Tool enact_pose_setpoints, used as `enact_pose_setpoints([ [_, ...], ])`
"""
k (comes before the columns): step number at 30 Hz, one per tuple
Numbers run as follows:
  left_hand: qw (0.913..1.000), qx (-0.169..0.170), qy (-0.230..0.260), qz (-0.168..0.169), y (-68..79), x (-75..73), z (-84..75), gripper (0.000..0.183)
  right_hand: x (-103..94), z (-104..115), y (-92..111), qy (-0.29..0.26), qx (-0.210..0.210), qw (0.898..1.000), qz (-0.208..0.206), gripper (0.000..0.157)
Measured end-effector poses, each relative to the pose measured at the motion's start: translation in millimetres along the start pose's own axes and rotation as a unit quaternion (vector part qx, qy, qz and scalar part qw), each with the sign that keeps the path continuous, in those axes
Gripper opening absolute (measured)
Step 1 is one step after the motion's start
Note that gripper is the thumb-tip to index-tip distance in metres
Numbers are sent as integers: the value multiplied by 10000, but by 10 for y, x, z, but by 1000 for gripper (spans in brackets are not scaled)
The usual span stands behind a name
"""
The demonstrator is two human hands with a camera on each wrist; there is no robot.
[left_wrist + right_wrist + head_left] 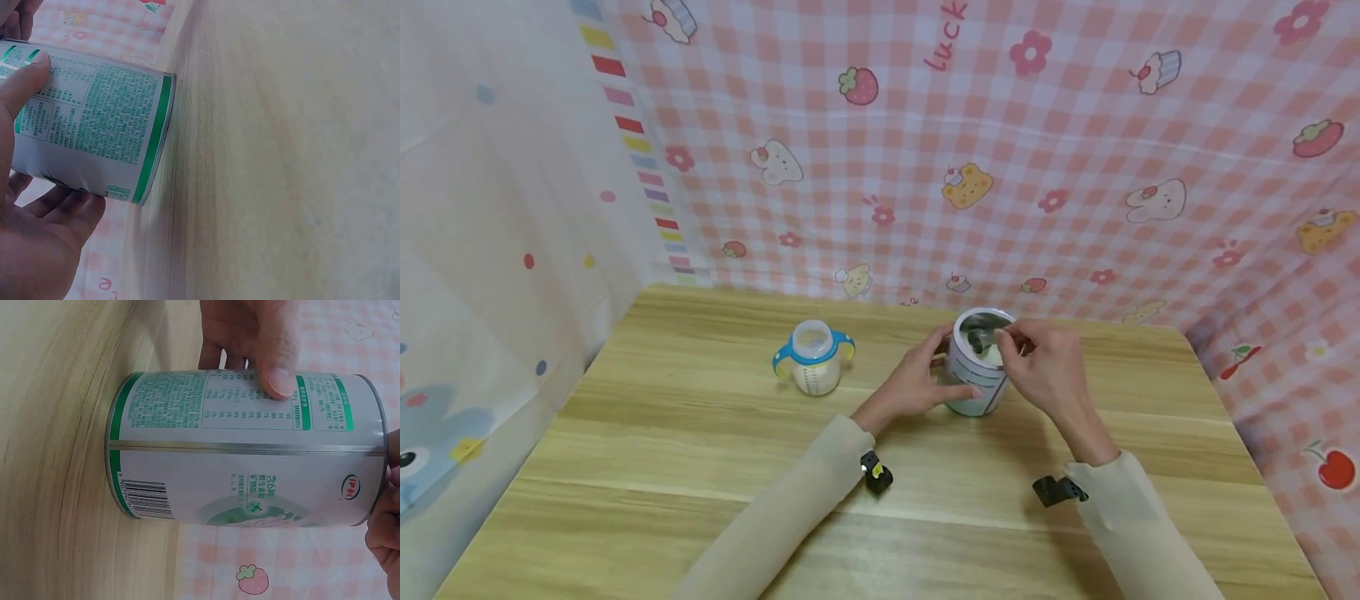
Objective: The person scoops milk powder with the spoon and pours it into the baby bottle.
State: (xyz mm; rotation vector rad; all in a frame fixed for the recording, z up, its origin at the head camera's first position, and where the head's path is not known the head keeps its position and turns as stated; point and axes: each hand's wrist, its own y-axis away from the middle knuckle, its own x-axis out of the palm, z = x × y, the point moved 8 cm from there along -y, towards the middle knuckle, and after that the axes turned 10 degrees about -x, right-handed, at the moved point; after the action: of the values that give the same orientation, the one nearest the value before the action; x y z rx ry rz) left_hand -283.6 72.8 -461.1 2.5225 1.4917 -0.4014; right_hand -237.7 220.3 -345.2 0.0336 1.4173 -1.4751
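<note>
An opened milk powder can [976, 385] stands upright on the table, white with green print. My left hand [916, 379] grips its left side, thumb across the front and fingers around the far side; the left wrist view shows this hand [47, 244] against the can [100, 119]. At the rim, my right hand [1051, 367] pinches a small scoop [979, 340], whose bowl shows inside the can's mouth. Its handle is mostly hidden by the fingers. In the right wrist view only part of that hand [384, 534] appears, beside the can's [250, 475] top edge.
To the left of the can stands a baby bottle [817, 375] with blue handles, uncapped, with whitish contents. The wooden table [700, 467] ends at a pink checked curtain [910, 167] behind and a white curtain [550, 208] on the left.
</note>
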Motion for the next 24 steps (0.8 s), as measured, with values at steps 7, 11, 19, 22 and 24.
enact_pose_setpoints([
  [7, 10000, 4, 64, 5, -3, 4, 13, 94, 32, 32, -21, -34, 66, 9998, 164, 11],
  [11, 10000, -27, 62, -6, -1, 0, 12, 94, 48, 12, -26, -229, 268, 9988, 353, 11],
  [19, 10000, -89, 40, -8, -22, 8, 36, 94, 89, -36, -21, -598, 354, 9928, 976, 11],
  [22, 10000, -60, 49, -7, -21, 8, 35, 94, 94, -28, -31, -628, 266, 9912, 1135, 12],
  [24, 10000, -33, 50, -4, -18, 5, 32, 95, 97, -18, -42, -637, 196, 9907, 1182, 12],
])
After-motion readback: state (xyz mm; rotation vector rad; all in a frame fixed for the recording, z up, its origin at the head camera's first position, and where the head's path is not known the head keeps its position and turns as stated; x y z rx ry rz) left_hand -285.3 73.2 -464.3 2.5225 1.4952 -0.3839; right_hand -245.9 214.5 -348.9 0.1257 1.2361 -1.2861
